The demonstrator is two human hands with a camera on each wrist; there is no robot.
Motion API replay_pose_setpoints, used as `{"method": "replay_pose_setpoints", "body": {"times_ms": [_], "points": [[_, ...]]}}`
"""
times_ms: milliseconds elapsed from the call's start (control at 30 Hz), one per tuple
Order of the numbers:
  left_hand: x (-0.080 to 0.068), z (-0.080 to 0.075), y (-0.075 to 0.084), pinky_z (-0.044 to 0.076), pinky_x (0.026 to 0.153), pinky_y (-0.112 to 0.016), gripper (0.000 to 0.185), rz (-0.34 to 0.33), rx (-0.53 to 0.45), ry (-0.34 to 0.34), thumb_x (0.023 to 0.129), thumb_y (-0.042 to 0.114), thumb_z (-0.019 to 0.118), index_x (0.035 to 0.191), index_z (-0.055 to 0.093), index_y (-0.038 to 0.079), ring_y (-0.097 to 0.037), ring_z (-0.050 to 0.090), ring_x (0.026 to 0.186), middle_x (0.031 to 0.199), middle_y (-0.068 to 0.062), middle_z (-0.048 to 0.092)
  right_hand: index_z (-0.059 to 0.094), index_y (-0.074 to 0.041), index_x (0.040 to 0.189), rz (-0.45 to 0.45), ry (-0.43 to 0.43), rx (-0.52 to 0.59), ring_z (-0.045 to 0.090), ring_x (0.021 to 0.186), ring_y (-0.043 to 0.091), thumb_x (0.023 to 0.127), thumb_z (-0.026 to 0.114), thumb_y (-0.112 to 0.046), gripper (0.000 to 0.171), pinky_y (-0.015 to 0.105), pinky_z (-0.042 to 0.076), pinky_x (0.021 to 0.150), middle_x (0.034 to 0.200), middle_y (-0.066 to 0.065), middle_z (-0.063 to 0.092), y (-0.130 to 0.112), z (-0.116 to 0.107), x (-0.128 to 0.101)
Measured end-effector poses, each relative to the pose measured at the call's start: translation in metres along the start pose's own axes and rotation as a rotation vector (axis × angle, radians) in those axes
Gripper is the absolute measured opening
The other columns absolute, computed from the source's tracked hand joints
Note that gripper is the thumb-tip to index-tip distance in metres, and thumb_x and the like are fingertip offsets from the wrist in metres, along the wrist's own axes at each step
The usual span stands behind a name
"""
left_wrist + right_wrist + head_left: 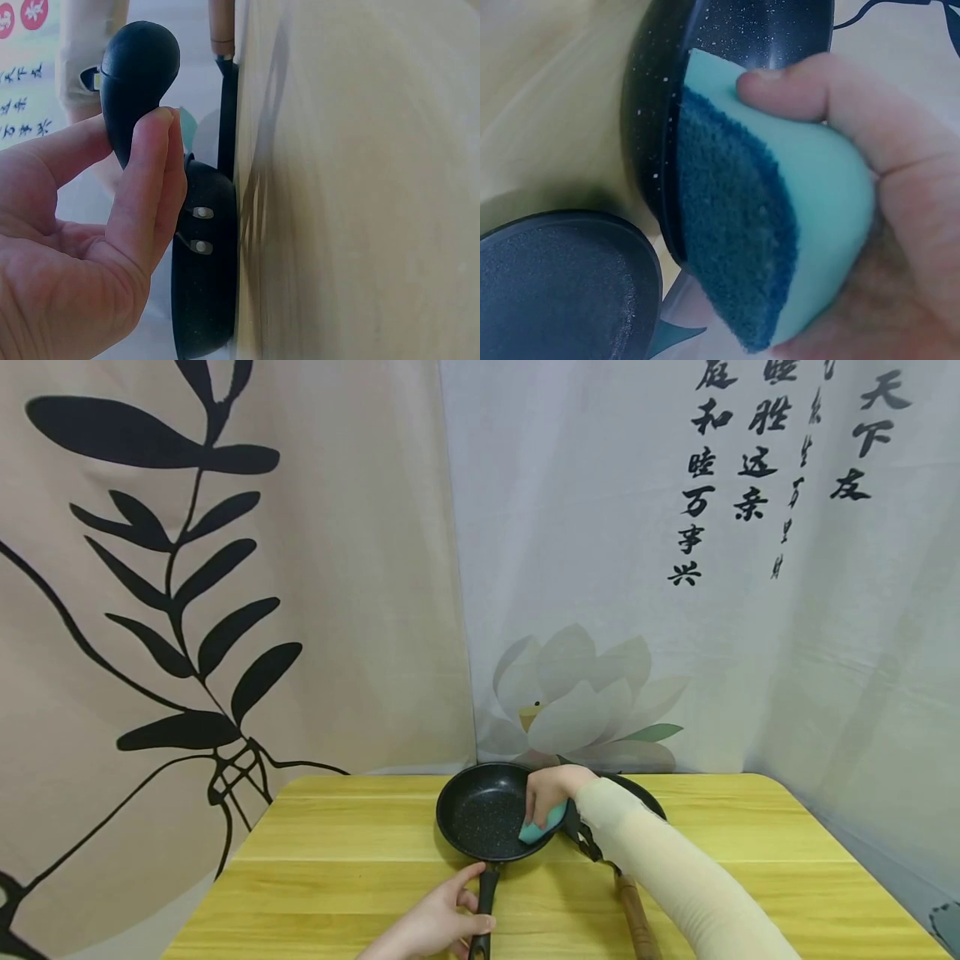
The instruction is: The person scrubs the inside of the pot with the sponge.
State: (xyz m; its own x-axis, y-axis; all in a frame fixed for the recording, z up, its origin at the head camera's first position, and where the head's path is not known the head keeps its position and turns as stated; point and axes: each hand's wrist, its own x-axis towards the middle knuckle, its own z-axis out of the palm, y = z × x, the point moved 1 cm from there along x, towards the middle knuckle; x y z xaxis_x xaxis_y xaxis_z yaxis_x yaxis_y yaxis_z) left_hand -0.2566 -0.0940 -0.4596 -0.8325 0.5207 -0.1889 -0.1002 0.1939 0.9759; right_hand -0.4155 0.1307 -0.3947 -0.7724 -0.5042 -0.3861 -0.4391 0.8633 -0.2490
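Observation:
A black speckled frying pan [480, 814] sits at the far middle of the wooden table. My left hand [442, 914] grips its black handle [487, 893] between thumb and fingers; the left wrist view shows the handle's rounded end [141, 64] above the fingertips. At the pan's right side, my right hand [553, 789] holds a light green sponge [542, 827]. The sponge's dark teal scouring side [735, 225] lies against the pan's rim in the right wrist view, and the sponge is bent in the grip. Part of the pan's right edge is hidden by this hand.
A second dark pan [643, 792] lies to the right, mostly behind my right forearm. A wooden handle [636, 914] points from it toward the front edge. The wooden table [337, 860] ends at a printed cloth backdrop [375, 568] behind the pans.

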Motion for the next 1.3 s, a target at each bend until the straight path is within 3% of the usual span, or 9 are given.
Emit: {"method": "replay_pose_setpoints", "body": {"times_ms": [333, 600, 833, 1067, 1300], "points": [[0.003, -0.002, -0.004, 0.051, 0.048, -0.025, 0.074, -0.006, 0.042, 0.015, 0.089, 0.003, 0.068, 0.148, 0.025, -0.008, -0.012, 0.057, 0.053, 0.085, -0.010, 0.058, 0.077, -0.037, 0.085, 0.001, -0.040, 0.005, 0.056, 0.087, 0.004, 0.072, 0.078, -0.022, 0.020, 0.030, 0.050, 0.083, 0.096, -0.023, 0.066, -0.004, 0.001, 0.002], [0.002, -0.001, -0.003, 0.051, 0.048, -0.024, 0.074, -0.016, 0.018, -0.004, 0.090, 0.004, 0.067, 0.148, 0.023, -0.008, -0.012, 0.059, 0.056, 0.086, -0.011, 0.058, 0.077, -0.035, 0.084, -0.025, -0.070, 0.004, 0.051, 0.076, 0.003, 0.071, 0.077, -0.022, 0.019, 0.023, 0.045, 0.072, 0.093, -0.022, 0.066, -0.010, 0.002, 0.003], [0.001, -0.002, -0.002, 0.050, 0.049, -0.023, 0.074, -0.008, 0.009, -0.016, 0.091, 0.005, 0.066, 0.149, 0.022, -0.008, -0.012, 0.059, 0.059, 0.087, -0.011, 0.058, 0.077, -0.035, 0.088, -0.013, -0.097, 0.007, 0.057, 0.089, 0.000, 0.072, 0.078, -0.027, 0.018, 0.026, 0.048, 0.085, 0.094, -0.022, 0.067, -0.017, 0.001, 0.005], [0.001, 0.000, -0.002, 0.052, 0.050, -0.026, 0.074, 0.013, 0.033, 0.000, 0.090, 0.005, 0.067, 0.148, 0.023, -0.009, -0.013, 0.060, 0.058, 0.086, -0.010, 0.058, 0.078, -0.033, 0.091, -0.020, -0.112, 0.026, 0.057, 0.093, -0.001, 0.071, 0.078, -0.028, 0.021, 0.026, 0.047, 0.087, 0.097, -0.021, 0.067, -0.018, 0.001, 0.006], [0.000, 0.001, -0.001, 0.053, 0.052, -0.028, 0.075, -0.013, 0.043, 0.008, 0.091, 0.009, 0.068, 0.148, 0.023, -0.008, -0.013, 0.060, 0.059, 0.087, -0.011, 0.058, 0.078, -0.033, 0.090, -0.059, -0.107, 0.039, 0.058, 0.096, -0.001, 0.071, 0.077, -0.029, 0.019, 0.027, 0.047, 0.089, 0.097, -0.020, 0.068, -0.021, 0.004, 0.009]]}}
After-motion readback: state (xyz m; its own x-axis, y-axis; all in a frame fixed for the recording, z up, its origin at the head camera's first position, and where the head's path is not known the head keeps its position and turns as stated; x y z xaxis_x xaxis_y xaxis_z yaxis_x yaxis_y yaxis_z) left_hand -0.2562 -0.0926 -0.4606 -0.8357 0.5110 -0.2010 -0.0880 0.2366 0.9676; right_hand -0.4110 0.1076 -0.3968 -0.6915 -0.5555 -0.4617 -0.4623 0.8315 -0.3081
